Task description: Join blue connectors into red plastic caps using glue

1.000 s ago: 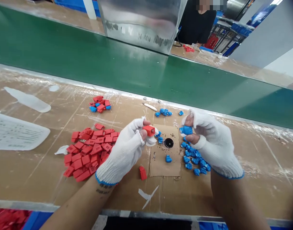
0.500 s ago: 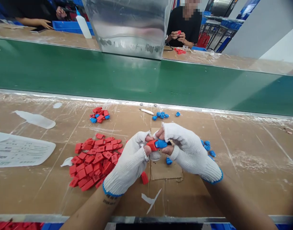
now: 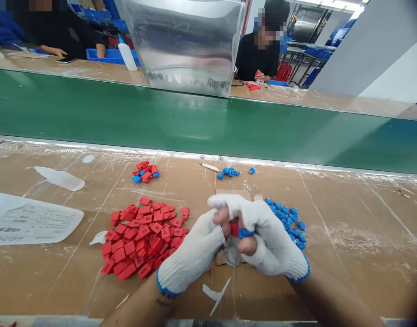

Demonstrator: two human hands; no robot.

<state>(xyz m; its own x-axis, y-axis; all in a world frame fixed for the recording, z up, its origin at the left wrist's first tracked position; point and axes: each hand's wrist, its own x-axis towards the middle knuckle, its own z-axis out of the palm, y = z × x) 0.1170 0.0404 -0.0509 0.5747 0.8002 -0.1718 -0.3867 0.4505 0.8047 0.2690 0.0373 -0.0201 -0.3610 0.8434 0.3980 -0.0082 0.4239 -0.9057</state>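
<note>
My left hand (image 3: 198, 250) and my right hand (image 3: 266, 236), in white gloves with bare fingertips, meet over a piece of cardboard. A red and blue part (image 3: 244, 232) is gripped in my right hand's fingers. My left fingers are closed against its red end; whether they grip it is hidden. A large pile of red pieces (image 3: 140, 240) lies left of my left hand. Blue pieces (image 3: 288, 220) are spread just behind and right of my right hand.
A small red and blue heap (image 3: 145, 172), a white pen-like tool (image 3: 209, 167) and a few blue pieces (image 3: 229, 172) lie farther back. Printed paper (image 3: 34, 220) is at left. Beyond the green belt (image 3: 181, 122) stand a metal box (image 3: 188, 50) and two people.
My right hand has turned and now covers more of the red and blue part. The view has tilted up slightly, and more blue pieces show beside my right hand.
</note>
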